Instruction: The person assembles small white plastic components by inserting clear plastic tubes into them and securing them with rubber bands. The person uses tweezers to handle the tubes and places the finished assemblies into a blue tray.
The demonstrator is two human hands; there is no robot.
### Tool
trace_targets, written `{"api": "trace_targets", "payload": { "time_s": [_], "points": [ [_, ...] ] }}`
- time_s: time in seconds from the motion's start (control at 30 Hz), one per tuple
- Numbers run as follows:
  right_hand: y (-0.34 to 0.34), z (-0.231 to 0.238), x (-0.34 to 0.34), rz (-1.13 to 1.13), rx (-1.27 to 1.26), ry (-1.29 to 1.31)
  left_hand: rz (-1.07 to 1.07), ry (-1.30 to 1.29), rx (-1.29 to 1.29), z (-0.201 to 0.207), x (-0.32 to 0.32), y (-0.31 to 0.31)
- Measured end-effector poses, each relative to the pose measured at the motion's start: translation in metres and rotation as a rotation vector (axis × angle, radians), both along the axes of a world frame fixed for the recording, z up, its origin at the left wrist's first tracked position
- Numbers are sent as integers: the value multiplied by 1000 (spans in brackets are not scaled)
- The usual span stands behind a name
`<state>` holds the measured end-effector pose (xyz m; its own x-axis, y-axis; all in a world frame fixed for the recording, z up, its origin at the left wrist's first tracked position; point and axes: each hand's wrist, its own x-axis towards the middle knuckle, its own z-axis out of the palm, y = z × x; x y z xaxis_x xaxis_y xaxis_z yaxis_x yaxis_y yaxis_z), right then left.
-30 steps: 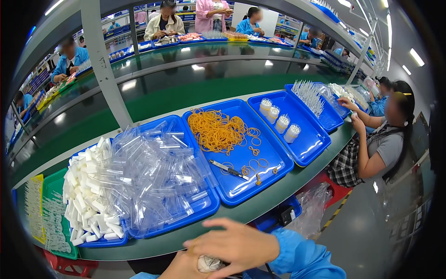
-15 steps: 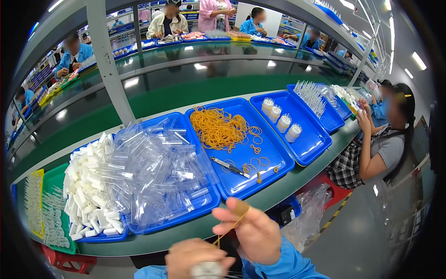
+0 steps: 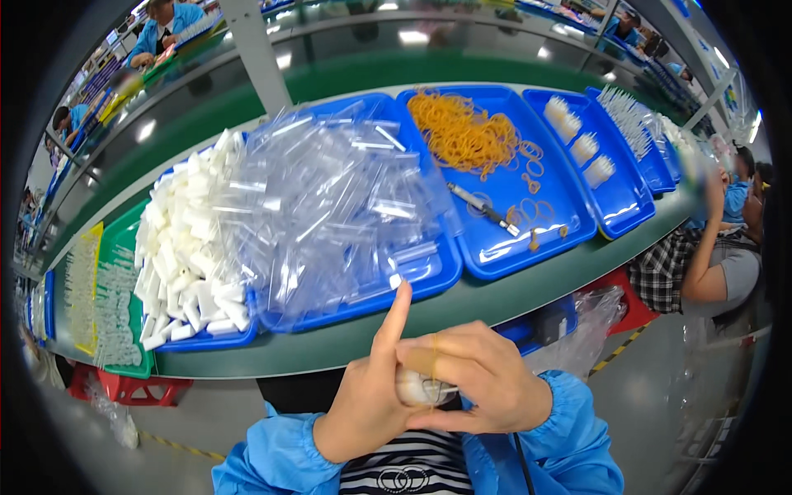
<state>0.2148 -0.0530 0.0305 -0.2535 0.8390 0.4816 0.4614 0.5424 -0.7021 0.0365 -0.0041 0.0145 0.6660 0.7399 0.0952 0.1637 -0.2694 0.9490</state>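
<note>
In front of my body both hands meet around a bundle of white pieces (image 3: 419, 388). My left hand (image 3: 363, 406) is closed about the bundle, one finger pointing up and away from it. From the right, my right hand (image 3: 487, 375) bends over the same bundle with a thin yellow rubber band (image 3: 435, 351) stretched across its fingers. A brown wrap (image 3: 421, 360) covers one of those fingers. My fingers hide much of the bundle, so how far the band goes round it cannot be seen.
Along the green bench edge (image 3: 363, 334) stand blue trays: white tubes (image 3: 186, 239), clear plastic sleeves (image 3: 330, 206), rubber bands (image 3: 466, 132) with a cutter knife (image 3: 483, 208), and a tray of banded bundles (image 3: 584, 148). A co-worker (image 3: 709, 256) sits at the right.
My hands have come together around the bundle; before, the right was raised apart, pulling the band. The view has tilted down and turned, so the trays sit higher and farther right.
</note>
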Motion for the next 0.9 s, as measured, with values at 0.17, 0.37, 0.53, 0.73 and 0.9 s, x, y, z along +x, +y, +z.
{"api": "trace_targets", "payload": {
  "time_s": [0.17,0.37,0.53,0.73,0.9],
  "points": [
    [1,-4,-15,-3,-125,80,-30,66,-51,-11,-4,-8],
    [-3,-2,-1,-69,-122,69,-155,-163,-601,-10,-8,7],
    [-8,-16,8,-96,-38,-108,-209,-464,-1112,-8,-8,7],
    [-9,-5,12,-60,-169,-12,-84,-325,-136,-27,-34,-4],
    [-5,-10,13,-18,-155,-22,-69,-142,138,-18,-41,1]
  ]
}}
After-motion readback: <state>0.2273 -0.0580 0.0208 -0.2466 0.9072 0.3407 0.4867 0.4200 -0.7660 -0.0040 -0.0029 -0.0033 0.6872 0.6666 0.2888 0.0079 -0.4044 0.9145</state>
